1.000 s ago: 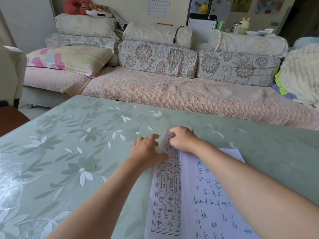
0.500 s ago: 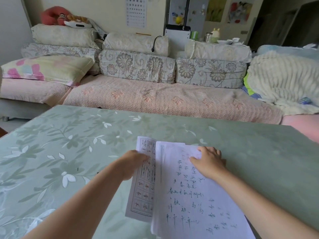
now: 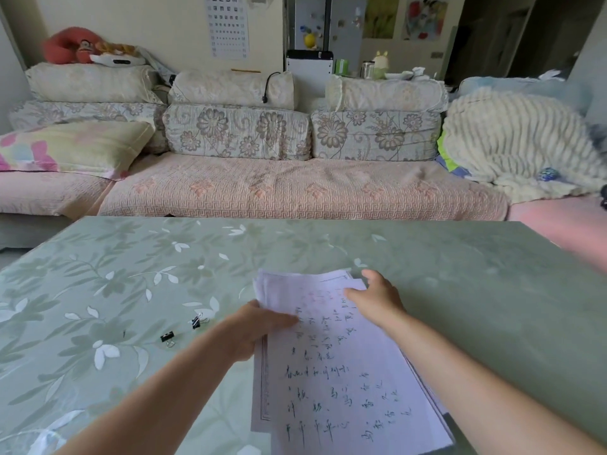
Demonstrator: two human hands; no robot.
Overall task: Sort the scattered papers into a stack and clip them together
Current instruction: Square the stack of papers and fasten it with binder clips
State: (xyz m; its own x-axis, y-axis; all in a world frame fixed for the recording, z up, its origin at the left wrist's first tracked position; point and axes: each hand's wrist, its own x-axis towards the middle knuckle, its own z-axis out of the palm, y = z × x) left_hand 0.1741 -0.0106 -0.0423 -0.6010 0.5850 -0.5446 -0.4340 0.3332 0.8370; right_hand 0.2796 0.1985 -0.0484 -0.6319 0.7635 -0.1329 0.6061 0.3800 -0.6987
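A loose stack of white papers (image 3: 341,382) with handwriting on the top sheet lies on the green flowered table (image 3: 98,290). My left hand (image 3: 253,326) grips the stack's left edge, thumb on top. My right hand (image 3: 377,298) holds the far right corner of the stack, fingers over the top sheet. The sheets overlap unevenly, with edges sticking out at the far end and left side. Two black binder clips (image 3: 167,337) (image 3: 196,321) lie on the table just left of my left hand.
A long sofa (image 3: 295,188) with cushions and a fluffy blanket (image 3: 512,142) runs behind the table's far edge. The table surface stretches to the left and right of the papers.
The printed sheet that stuck out on the left is now pulled under the handwritten sheets. My right hand moved to the far right corner. The two clips have come into view.
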